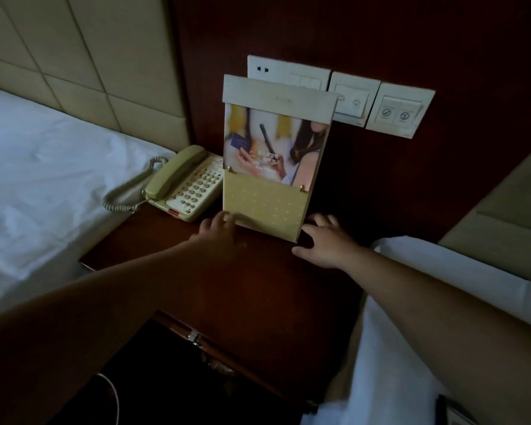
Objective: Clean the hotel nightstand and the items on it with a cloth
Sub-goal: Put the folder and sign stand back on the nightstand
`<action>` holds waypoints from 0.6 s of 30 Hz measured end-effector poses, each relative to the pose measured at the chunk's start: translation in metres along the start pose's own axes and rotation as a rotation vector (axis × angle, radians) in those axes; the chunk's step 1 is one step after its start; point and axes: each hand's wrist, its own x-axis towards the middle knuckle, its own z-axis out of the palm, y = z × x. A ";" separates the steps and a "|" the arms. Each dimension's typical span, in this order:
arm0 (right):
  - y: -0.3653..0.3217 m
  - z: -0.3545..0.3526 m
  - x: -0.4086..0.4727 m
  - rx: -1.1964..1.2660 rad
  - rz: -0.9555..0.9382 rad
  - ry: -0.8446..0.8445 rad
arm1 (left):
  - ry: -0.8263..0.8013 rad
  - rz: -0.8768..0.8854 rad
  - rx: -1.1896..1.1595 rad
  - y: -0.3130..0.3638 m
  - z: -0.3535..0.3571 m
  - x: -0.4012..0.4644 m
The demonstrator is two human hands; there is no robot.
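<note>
Dark red-brown wooden nightstand (258, 289) between two white-sheeted beds, seen from above. Upright cream and gold cardboard display stand with a printed photo panel (273, 167) at the middle of the table's back edge, in front of the white wall switch plates (390, 108). Beige corded push-button telephone (184, 185) at the back left corner, just beside the stand, coiled cord trailing off the left edge toward the bed.

Left hand (218, 231) open, fingers spread, fingertips touching the stand's lower left corner. Right hand (325, 240) open and flat on the table at the stand's lower right corner, fingers reaching around the base; true grip or mere contact not determinable in the dim light. No cloth visible in either hand or anywhere on the table.

Step in hand, by judgement: handling of the display stand with both hands, either lifting it clear or settling it at the back edge. Next move, by judgement: firm two-sided hold at the base to keep the tall, light stand from tipping backward against the switch plates; cloth still to be found for wiping the table and telephone.
</note>
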 end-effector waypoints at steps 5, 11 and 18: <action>-0.002 0.016 0.009 -0.148 -0.053 -0.128 | 0.013 0.118 0.232 0.000 0.025 -0.001; -0.017 0.018 0.022 -0.176 -0.011 -0.162 | 0.000 0.098 0.205 -0.004 0.027 0.014; -0.024 0.013 0.034 -0.132 -0.002 -0.201 | 0.006 0.079 0.219 -0.006 0.027 0.024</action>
